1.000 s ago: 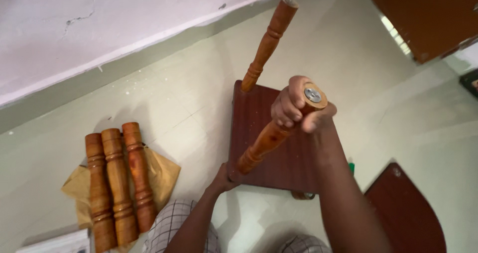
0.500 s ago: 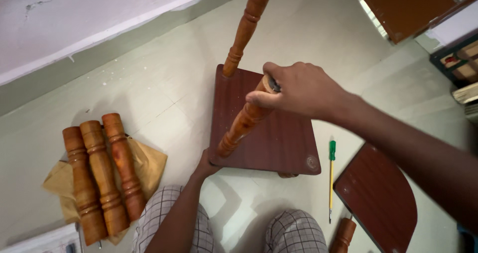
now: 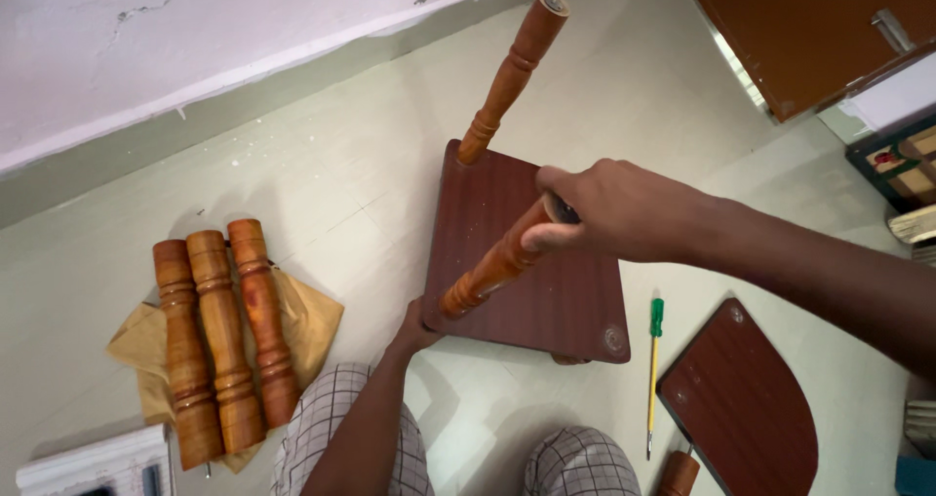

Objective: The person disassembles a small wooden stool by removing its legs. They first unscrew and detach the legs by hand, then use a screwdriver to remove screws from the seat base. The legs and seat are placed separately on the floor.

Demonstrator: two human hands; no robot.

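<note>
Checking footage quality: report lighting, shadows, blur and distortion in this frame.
Head view: soft, even daylight; faint shadows beside the three loose legs and under the board; right hand slightly motion-soft; wide-angle stretch toward the edges; no harsh glare.

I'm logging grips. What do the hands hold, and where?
Right hand grips the near turned leg at its top end; left hand holds the board's near corner.

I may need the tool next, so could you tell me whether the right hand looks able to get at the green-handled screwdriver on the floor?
Probably yes. The right hand grips the top of a wooden leg, but the green-handled screwdriver lies in the open on the floor, right of the board.
</note>
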